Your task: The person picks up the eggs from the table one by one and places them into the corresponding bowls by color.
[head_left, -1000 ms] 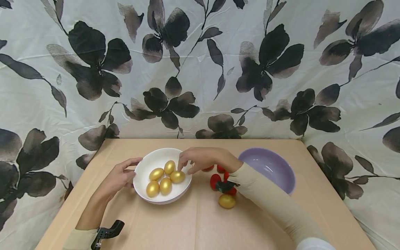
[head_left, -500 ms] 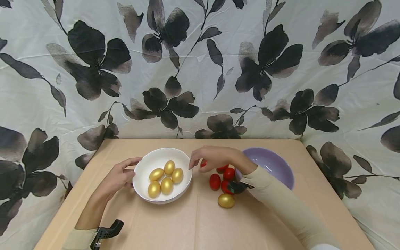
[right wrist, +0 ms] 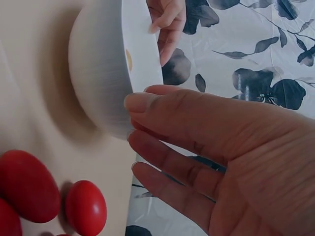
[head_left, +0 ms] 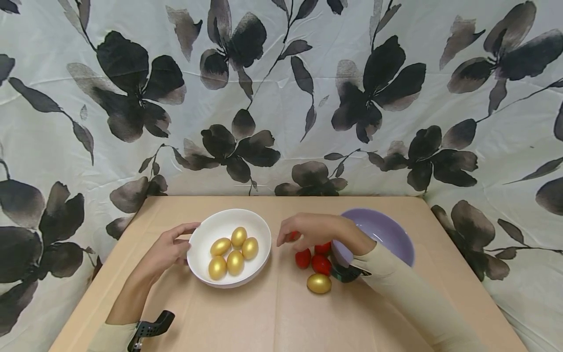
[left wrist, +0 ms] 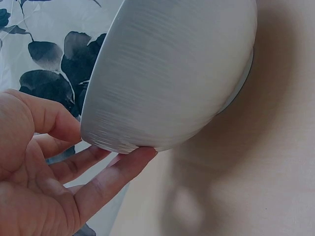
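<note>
Right grip (head_left: 313,228) farther from white bowl (head_left: 258,229), near red eggs (head_left: 321,264)

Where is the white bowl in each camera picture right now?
Head: left of centre in the lower half, the white bowl with golden eggs inside.
Left wrist: upper centre, outer wall showing, cut off by the top edge.
Right wrist: upper left of centre, also cut off at the top.
Shared landmark: the left hand at the bowl's edge.

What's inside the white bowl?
The white bowl holds five golden eggs, grouped towards its middle. The patches of bowl directly beneath the eggs are covered, so I can't tell whether anything small lies there.
</note>
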### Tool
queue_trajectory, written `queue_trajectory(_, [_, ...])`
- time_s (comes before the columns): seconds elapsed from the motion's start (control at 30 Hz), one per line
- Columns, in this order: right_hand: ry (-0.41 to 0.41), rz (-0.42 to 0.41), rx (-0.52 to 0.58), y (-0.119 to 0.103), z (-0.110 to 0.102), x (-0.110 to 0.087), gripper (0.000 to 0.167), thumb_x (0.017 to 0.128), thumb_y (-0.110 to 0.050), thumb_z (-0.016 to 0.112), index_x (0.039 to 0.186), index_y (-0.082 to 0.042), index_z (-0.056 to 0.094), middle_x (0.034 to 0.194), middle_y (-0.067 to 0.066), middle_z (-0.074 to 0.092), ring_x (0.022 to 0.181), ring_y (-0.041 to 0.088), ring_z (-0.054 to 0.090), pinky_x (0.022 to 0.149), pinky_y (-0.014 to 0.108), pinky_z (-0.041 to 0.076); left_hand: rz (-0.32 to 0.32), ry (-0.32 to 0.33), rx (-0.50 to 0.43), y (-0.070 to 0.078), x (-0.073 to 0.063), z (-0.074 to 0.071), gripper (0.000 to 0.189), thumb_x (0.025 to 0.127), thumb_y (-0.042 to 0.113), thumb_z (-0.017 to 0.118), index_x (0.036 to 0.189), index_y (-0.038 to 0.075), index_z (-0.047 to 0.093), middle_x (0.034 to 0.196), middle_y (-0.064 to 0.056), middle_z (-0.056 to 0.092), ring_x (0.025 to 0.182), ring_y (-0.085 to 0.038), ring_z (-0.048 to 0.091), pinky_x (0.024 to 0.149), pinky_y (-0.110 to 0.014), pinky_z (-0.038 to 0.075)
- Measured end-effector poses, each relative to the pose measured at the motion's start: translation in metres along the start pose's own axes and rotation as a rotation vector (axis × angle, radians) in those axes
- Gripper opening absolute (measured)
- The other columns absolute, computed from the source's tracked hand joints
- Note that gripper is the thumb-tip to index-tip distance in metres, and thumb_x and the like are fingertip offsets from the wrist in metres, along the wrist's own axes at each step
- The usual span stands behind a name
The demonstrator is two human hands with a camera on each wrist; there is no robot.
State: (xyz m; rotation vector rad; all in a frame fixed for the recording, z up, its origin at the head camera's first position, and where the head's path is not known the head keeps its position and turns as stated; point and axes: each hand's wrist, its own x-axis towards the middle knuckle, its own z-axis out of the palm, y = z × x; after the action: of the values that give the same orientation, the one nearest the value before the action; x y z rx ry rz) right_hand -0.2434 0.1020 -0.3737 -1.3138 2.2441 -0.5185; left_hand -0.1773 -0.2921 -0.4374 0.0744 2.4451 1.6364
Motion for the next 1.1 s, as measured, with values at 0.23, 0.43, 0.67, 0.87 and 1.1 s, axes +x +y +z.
queue_trajectory(0.23, [-0.028,0.04,0.015,0.001,0.007,-0.014,0.031,0.09,-0.008,0.076,0.118,-0.021,0.071,0.113,-0.014,0.066,0.111,0.015,0.065,0.093,0.034,0.056,0.001,0.007,0.006,-0.001,-0.001,-0.001,0.059,0.093,-0.003,0.049,0.152,0.002,0.041,0.151,-0.026,0.041,0.092,-0.027,0.067,0.064,-0.04,0.059])
queue_trajectory(0.43, [-0.032,0.078,-0.003,0.001,0.014,-0.023,0.035,0.087,-0.012,0.08,0.119,-0.024,0.072,0.113,-0.011,0.069,0.111,0.021,0.065,0.092,0.035,0.057,0.003,0.008,0.011,-0.001,-0.001,-0.001,0.058,0.094,-0.003,0.049,0.151,0.002,0.042,0.15,-0.026,0.042,0.092,-0.027,0.067,0.063,-0.04,0.059])
queue_trajectory(0.67, [-0.034,0.107,0.025,0.0,0.023,-0.031,0.035,0.086,-0.011,0.081,0.116,-0.025,0.072,0.113,-0.003,0.071,0.106,0.018,0.066,0.09,0.035,0.058,0.005,0.01,0.005,-0.001,-0.001,0.0,0.058,0.094,-0.003,0.05,0.151,0.003,0.043,0.15,-0.026,0.042,0.093,-0.028,0.067,0.063,-0.041,0.059])
queue_trajectory(0.87, [-0.035,0.099,0.029,0.0,0.03,-0.038,0.033,0.086,-0.012,0.081,0.115,-0.023,0.073,0.111,-0.006,0.069,0.106,0.018,0.065,0.091,0.034,0.057,0.007,0.008,-0.001,-0.002,-0.001,-0.001,0.058,0.094,-0.003,0.049,0.151,0.002,0.042,0.15,-0.026,0.042,0.092,-0.028,0.068,0.063,-0.041,0.059])
queue_trajectory(1.1, [-0.049,0.083,0.013,0.004,0.041,-0.045,0.033,0.085,-0.011,0.081,0.115,-0.02,0.073,0.109,-0.005,0.069,0.103,0.018,0.064,0.091,0.031,0.055,0.013,0.006,-0.006,-0.002,-0.001,-0.001,0.058,0.093,-0.004,0.049,0.151,0.002,0.043,0.149,-0.027,0.042,0.087,-0.026,0.067,0.062,-0.04,0.059])
